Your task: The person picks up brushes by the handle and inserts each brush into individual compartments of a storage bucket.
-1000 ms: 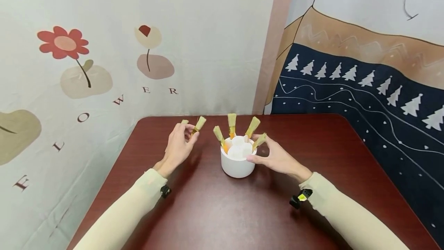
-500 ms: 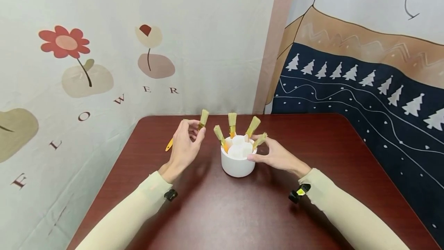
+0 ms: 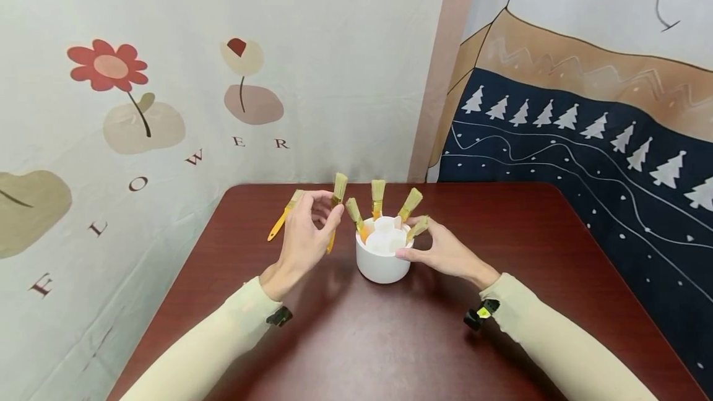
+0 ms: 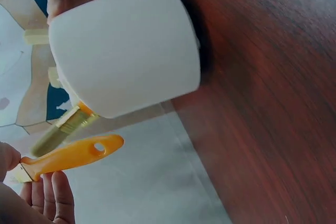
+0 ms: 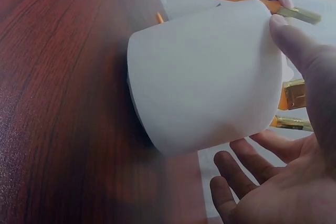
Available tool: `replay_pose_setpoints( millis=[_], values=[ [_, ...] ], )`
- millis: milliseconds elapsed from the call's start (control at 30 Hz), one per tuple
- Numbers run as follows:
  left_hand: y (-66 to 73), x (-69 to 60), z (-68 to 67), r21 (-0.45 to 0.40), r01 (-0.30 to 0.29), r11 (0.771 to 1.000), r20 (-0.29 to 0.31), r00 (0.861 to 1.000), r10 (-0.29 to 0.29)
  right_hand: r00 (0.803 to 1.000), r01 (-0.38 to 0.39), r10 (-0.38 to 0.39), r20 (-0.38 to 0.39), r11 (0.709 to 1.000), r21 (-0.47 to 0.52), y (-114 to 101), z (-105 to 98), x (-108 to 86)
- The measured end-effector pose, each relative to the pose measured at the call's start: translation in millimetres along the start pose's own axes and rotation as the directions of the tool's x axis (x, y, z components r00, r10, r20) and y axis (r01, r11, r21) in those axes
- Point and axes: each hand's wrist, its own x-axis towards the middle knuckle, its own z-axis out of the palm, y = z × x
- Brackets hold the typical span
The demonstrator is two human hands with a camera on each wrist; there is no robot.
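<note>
My left hand (image 3: 306, 224) pinches a paintbrush (image 3: 340, 187) by its metal band, bristles up. Its yellow-orange handle (image 4: 73, 156) points down beside the white round pot (image 3: 383, 266), apart from it, in the left wrist view. Several similar brushes stand in the pot, fanned outward, among them a left one (image 3: 353, 210) and a back one (image 3: 377, 195). At the pot's right rim my right hand (image 3: 448, 252) holds on, thumb in front and fingers behind. The right wrist view shows that thumb (image 5: 294, 38) against the pot wall (image 5: 205, 82).
Another yellow-handled paintbrush (image 3: 280, 221) lies on the dark red table (image 3: 367, 339), left of my left hand. Printed cloth hangings (image 3: 345, 79) stand behind the table's back edge. Each wrist wears a strapped black camera.
My left hand has lifted the paintbrush and moved right with it, close to the pot, leaving the other brush on the table. The right hand and pot stay in place.
</note>
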Motion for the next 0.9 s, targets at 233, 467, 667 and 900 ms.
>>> replay_pose_setpoints(
  millis=[233, 467, 667, 900],
  values=[
    [13.7, -1.2, 1.7, -0.023, 0.017, 1.0, -0.017, 1.0, -0.018, 0.999, -0.028, 0.028, -0.02, 1.0, -0.014, -4.1, 0.9, -0.8],
    [28.0, -4.4, 5.0, -0.058, 0.001, 0.998, -0.038, 0.999, -0.003, 0.998, -0.002, 0.0, -0.06, 0.999, -0.048, -5.1, 3.9, -1.8],
    [36.5, -5.9, 7.6, -0.104, -0.013, 0.994, -0.055, 0.998, 0.008, 0.996, 0.006, -0.009, -0.085, 0.999, -0.036, -7.8, 7.3, -3.4],
    [39.9, -6.9, 10.4, -0.132, -0.017, 0.991, -0.07, 0.998, 0.008, 0.994, -0.009, 0.006, -0.105, 1.0, -0.029, -13.4, 10.2, -6.4]
  ],
)
